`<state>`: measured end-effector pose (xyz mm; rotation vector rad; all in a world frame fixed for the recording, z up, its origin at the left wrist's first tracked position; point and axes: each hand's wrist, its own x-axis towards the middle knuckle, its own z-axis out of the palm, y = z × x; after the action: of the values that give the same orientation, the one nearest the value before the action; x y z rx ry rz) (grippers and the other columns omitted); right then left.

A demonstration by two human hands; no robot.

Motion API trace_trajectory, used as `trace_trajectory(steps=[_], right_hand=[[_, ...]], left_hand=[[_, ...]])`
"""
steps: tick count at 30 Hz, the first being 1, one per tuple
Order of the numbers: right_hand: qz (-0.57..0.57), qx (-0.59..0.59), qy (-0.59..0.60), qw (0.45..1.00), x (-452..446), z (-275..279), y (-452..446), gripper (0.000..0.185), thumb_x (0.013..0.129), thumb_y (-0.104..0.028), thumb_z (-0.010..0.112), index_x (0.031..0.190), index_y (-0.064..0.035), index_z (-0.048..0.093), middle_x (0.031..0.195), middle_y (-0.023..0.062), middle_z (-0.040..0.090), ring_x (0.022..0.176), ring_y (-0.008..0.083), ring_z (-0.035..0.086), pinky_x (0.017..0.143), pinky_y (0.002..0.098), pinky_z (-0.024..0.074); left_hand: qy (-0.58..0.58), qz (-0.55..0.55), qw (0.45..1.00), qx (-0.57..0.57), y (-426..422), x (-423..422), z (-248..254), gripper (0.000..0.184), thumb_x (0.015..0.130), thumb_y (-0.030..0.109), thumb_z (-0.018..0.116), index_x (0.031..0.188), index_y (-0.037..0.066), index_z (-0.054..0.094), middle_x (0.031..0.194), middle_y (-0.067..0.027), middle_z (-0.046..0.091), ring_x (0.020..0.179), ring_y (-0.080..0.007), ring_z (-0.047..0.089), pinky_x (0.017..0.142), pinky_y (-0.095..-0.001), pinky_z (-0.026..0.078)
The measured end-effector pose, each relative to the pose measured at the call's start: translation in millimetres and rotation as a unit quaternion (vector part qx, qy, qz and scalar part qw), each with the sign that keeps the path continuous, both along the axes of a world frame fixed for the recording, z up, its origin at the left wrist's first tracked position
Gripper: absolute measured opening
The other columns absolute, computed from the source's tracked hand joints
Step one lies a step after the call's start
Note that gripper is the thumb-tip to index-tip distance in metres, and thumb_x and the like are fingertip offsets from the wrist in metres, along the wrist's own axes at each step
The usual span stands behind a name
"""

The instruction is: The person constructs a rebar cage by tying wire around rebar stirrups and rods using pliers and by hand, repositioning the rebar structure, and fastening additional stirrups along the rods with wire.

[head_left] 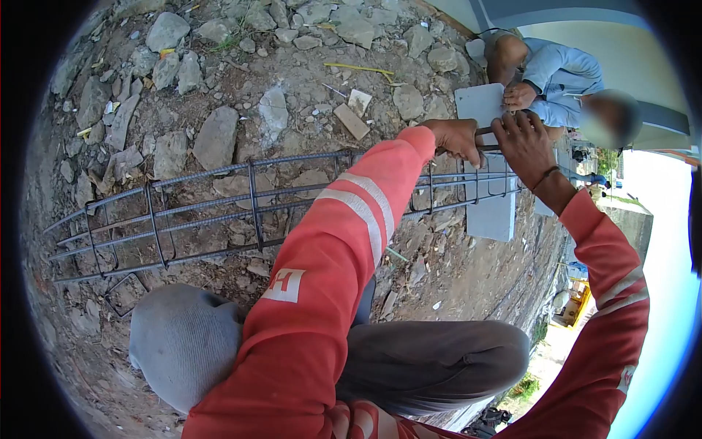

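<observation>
My left hand is closed at the far end of the rebar cage, beside a short dark metal piece. My right hand closes round the other end of this piece, its fingers bent over it. What the piece is cannot be made out. Steel bars and square stirrups form the cage, which runs from the left up to the area under my hands. A pale block lies beneath the cage's end, and another pale slab is just beyond my hands.
A co-worker in a light blue top crouches near the cage end, one hand close to mine. Stones and rubble cover the ground. A loose stirrup lies near a rounded grey fabric-covered shape. My trouser leg is below.
</observation>
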<state>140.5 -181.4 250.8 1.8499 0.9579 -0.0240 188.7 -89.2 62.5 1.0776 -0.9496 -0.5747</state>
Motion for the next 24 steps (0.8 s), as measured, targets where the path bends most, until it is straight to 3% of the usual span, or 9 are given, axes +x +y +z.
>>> trace_trajectory(steps=[1,8,10,11,12,15,16,18,24], right_hand=[[0.093,0.014,-0.016,0.995,-5,7,-2,0.041,0.085,-0.015,0.055,0.125,-0.0059,0.052,0.113,0.0124,0.056,0.115,0.0282,0.053,0.107,0.0435,0.0346],[0.162,0.018,0.017,0.987,5,11,-16,0.044,0.085,-0.018,0.053,0.127,-0.0044,0.051,0.108,0.0128,0.054,0.113,0.0269,0.053,0.103,0.0414,0.0372],[0.168,-0.016,0.016,0.985,3,10,-13,0.041,0.086,-0.018,0.052,0.124,-0.0040,0.053,0.107,0.0137,0.057,0.109,0.0259,0.056,0.096,0.0399,0.0421],[0.168,-0.015,0.013,0.986,4,11,-13,0.041,0.086,-0.018,0.052,0.124,-0.0040,0.053,0.107,0.0137,0.057,0.109,0.0259,0.056,0.096,0.0399,0.0421],[0.134,-0.035,0.024,0.990,8,11,-14,0.039,0.086,-0.017,0.053,0.122,-0.0041,0.054,0.103,0.0138,0.060,0.103,0.0266,0.060,0.089,0.0401,0.0457],[0.054,-0.047,0.056,0.996,23,7,-27,0.035,0.086,-0.016,0.053,0.119,-0.0046,0.056,0.093,0.0141,0.064,0.089,0.0288,0.066,0.075,0.0416,0.0507],[0.005,-0.043,0.075,0.996,26,6,-32,0.033,0.086,-0.015,0.054,0.117,-0.0049,0.057,0.088,0.0142,0.065,0.082,0.0302,0.068,0.068,0.0429,0.0521],[-0.015,-0.009,0.088,0.996,23,5,-24,0.028,0.085,-0.014,0.055,0.111,-0.0057,0.063,0.088,0.0167,0.068,0.078,0.0321,0.069,0.064,0.0449,0.0531],[-0.278,-0.092,0.166,0.942,28,6,13,0.013,0.084,-0.018,0.064,0.089,-0.0082,0.072,0.093,0.0155,0.070,0.088,0.0292,0.071,0.071,0.0412,0.0550]], left_hand=[[0.036,-0.016,0.999,-0.016,2,-1,0,0.025,0.068,0.017,0.080,0.086,0.000,0.074,0.054,0.0014,0.053,0.045,-0.0073,0.044,0.043,-0.0256,0.031],[0.092,-0.068,0.993,0.029,8,-2,6,0.029,0.066,0.013,0.082,0.088,-0.002,0.073,0.058,-0.0007,0.057,0.049,-0.0095,0.050,0.047,-0.0259,0.038],[-0.003,0.034,0.999,-0.004,12,-8,6,0.031,0.062,0.023,0.086,0.079,0.001,0.073,0.065,-0.0011,0.062,0.061,-0.0142,0.058,0.056,-0.0297,0.046],[-0.075,0.115,0.986,0.096,15,-11,10,0.054,0.054,0.025,0.090,0.099,0.003,0.070,0.075,-0.0051,0.065,0.074,-0.0228,0.064,0.067,-0.0358,0.051],[-0.079,0.116,0.985,0.098,14,-21,14,0.054,0.054,0.025,0.090,0.099,0.003,0.070,0.075,-0.0051,0.065,0.074,-0.0228,0.064,0.067,-0.0358,0.051],[-0.065,0.525,0.844,0.087,6,-89,37,0.088,0.052,0.018,0.087,0.130,0.008,0.048,0.100,-0.0137,0.061,0.096,-0.0338,0.060,0.082,-0.0453,0.048],[-0.064,0.525,0.844,0.091,-4,-100,40,0.088,0.052,0.018,0.087,0.130,0.008,0.048,0.100,-0.0137,0.061,0.096,-0.0338,0.060,0.082,-0.0453,0.048],[-0.078,0.651,0.752,0.064,-23,-112,39,0.079,0.058,0.015,0.084,0.128,0.009,0.050,0.100,-0.0108,0.059,0.098,-0.0340,0.057,0.090,-0.0464,0.044],[-0.016,0.601,0.798,0.043,-24,-85,28,0.019,0.071,0.014,0.071,0.086,0.003,0.070,0.074,-0.0167,0.068,0.070,-0.0353,0.067,0.067,-0.0462,0.054]])
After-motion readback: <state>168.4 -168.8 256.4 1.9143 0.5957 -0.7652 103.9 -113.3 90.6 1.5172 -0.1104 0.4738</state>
